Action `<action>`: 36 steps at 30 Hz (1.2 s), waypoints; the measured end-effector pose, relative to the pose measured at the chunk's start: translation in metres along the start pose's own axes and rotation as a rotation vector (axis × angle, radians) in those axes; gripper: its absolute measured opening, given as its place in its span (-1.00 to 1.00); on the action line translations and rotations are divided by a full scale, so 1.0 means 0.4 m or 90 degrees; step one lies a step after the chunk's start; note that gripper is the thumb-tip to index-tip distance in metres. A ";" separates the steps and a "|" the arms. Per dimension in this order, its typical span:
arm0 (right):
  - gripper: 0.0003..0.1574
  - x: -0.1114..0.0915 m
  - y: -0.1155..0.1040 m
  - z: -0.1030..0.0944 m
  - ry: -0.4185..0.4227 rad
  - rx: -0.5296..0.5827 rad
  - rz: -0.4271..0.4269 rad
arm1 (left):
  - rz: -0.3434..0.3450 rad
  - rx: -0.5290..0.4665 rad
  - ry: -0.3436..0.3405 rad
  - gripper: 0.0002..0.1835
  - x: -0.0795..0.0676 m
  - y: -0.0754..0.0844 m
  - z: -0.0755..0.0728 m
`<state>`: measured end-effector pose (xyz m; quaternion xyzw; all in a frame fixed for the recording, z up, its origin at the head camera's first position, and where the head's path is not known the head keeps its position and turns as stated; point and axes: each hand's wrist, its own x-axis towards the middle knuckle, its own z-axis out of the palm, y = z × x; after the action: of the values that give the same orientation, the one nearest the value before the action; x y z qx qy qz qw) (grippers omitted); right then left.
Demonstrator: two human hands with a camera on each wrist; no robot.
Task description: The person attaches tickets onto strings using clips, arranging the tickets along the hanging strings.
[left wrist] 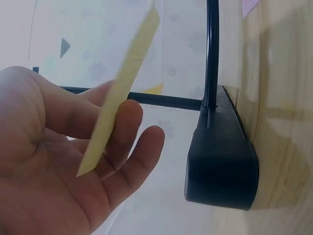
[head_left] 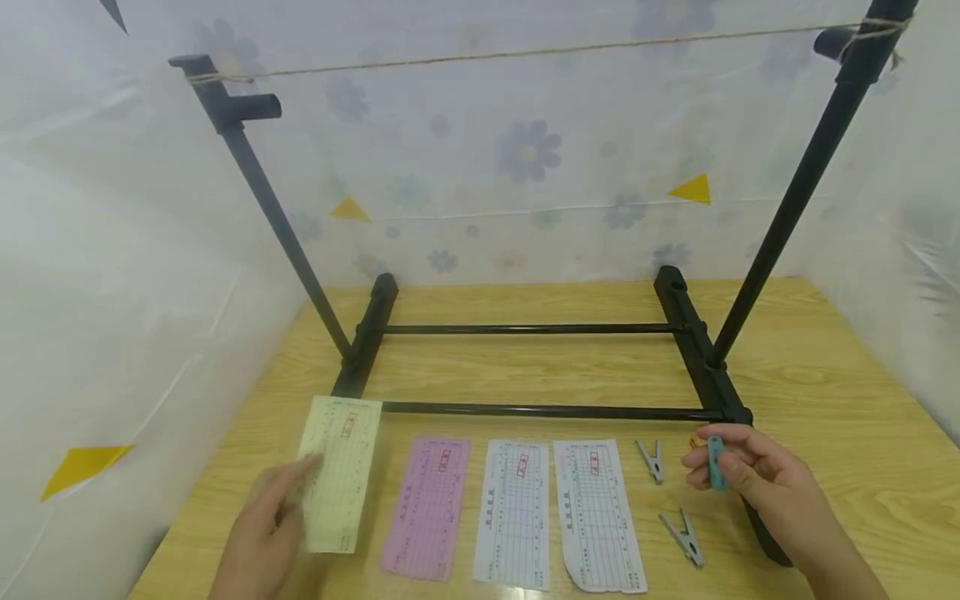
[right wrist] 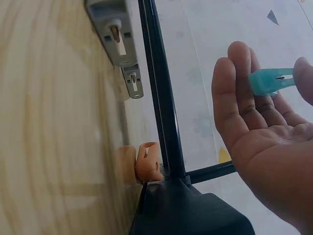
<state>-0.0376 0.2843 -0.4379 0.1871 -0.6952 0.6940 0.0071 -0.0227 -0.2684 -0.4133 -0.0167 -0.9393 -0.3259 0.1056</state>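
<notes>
My left hand [head_left: 262,525] grips a pale yellow printed slip [head_left: 341,475] by its left edge, lifted over the table's left side. The left wrist view shows that slip nearly edge-on between thumb and fingers. A teal clothespin [head_left: 716,463] is pinched by my right hand [head_left: 780,487] above the right foot of the stand; the right wrist view shows it between thumb and fingertips. A pink slip [head_left: 427,508] and two white slips [head_left: 513,517] lie in a row between the hands. Two grey clothespins [head_left: 651,462] lie left of my right hand. Behind its fingers sits an orange clothespin [right wrist: 148,161], mostly hidden in the head view.
A black stand [head_left: 551,412] with two upright poles spans the wooden table [head_left: 525,367]. Thin twine [head_left: 495,55] runs between the pole tops. Flower-patterned white sheeting [head_left: 450,167] hangs behind, with yellow triangles [head_left: 693,190] on it.
</notes>
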 end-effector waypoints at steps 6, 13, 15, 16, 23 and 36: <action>-0.53 0.001 0.011 -0.011 -0.011 0.007 0.002 | 0.022 -0.091 0.060 -0.41 0.012 0.013 0.006; -0.52 0.000 0.019 -0.021 -0.020 0.021 0.020 | -0.033 -0.131 0.098 -0.46 0.038 0.047 -0.001; -0.51 0.001 0.021 -0.023 -0.023 0.042 0.019 | -0.031 -0.134 0.114 -0.45 0.049 0.059 -0.004; -0.51 0.003 0.021 -0.023 -0.025 0.053 0.018 | -0.023 -0.139 0.122 -0.44 0.055 0.064 -0.006; -0.55 0.013 0.022 -0.023 -0.050 0.131 0.004 | 0.047 -0.218 0.156 -0.45 0.098 0.102 -0.010; -0.52 0.007 0.034 -0.029 -0.061 0.161 0.002 | 0.322 -0.249 0.198 -0.45 0.208 0.145 0.001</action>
<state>-0.0468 0.2944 -0.4498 0.2187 -0.6019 0.7663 -0.0508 -0.0980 -0.2258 -0.3609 -0.2190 -0.7978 -0.4620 0.3195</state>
